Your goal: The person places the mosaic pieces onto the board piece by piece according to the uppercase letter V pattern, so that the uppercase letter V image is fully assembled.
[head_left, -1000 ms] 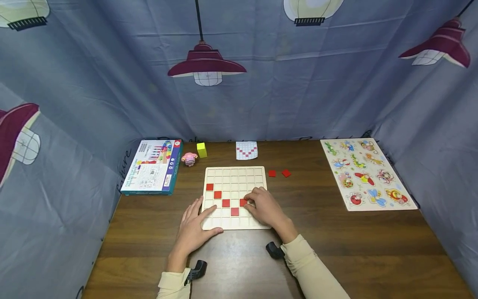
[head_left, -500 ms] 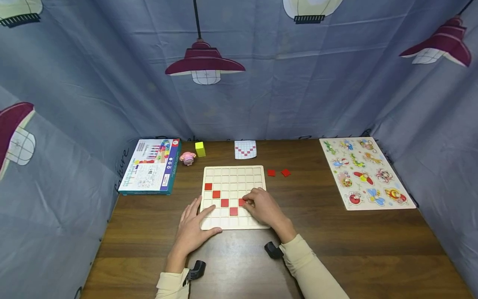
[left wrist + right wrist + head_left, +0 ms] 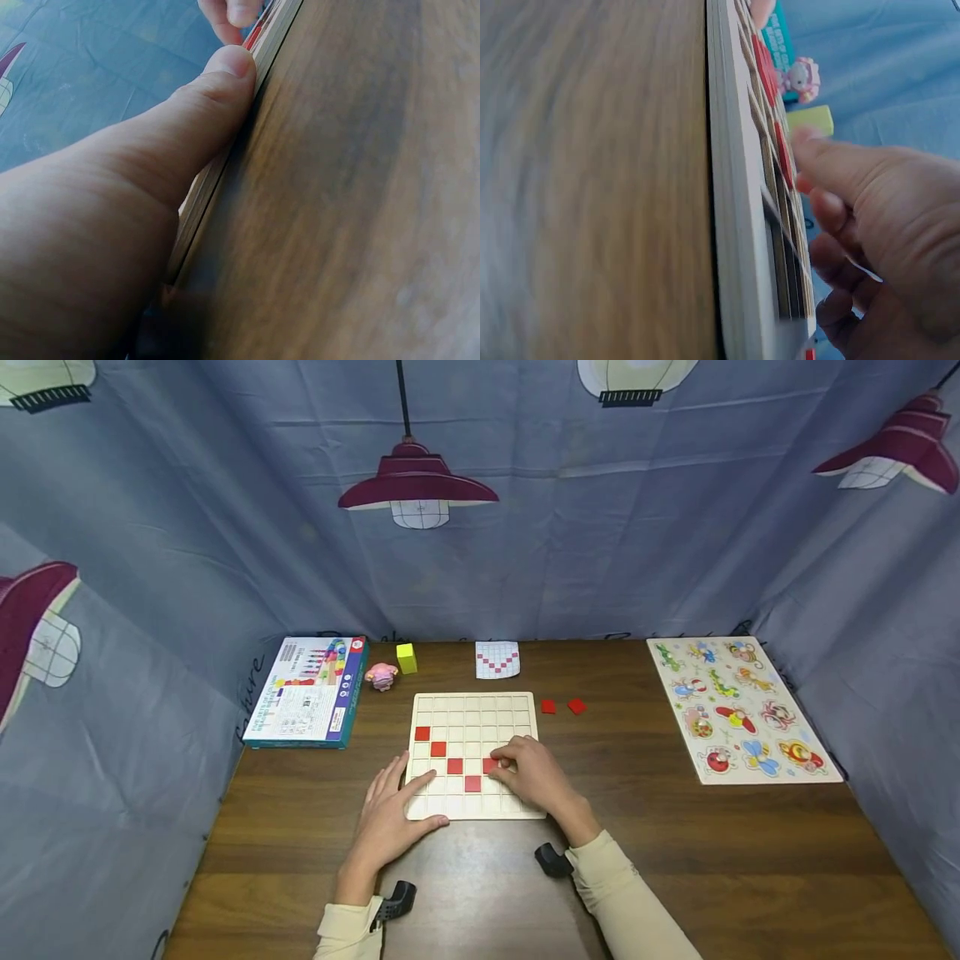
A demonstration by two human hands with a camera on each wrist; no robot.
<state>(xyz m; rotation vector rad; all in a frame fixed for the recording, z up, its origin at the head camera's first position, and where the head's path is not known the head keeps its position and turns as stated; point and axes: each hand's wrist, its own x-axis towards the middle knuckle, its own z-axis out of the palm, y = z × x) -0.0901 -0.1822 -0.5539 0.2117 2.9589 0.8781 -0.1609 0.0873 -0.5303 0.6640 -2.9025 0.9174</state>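
I see a play booth: lamp-printed curtains (image 3: 225, 527) enclose a wooden table (image 3: 675, 852) holding children's puzzles (image 3: 738, 710).

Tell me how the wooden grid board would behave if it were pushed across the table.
The grid board looks like a flat, rigid slab, so it would probably slide whole rather than bend. The left hand rests on its near left corner, likely holding it still. The red tiles sit in recessed cells, so they would probably stay put.

Both hands (image 3: 397, 814) rest on gridded board (image 3: 474, 714).

Bare table (image 3: 675, 860) right of board (image 3: 474, 710)
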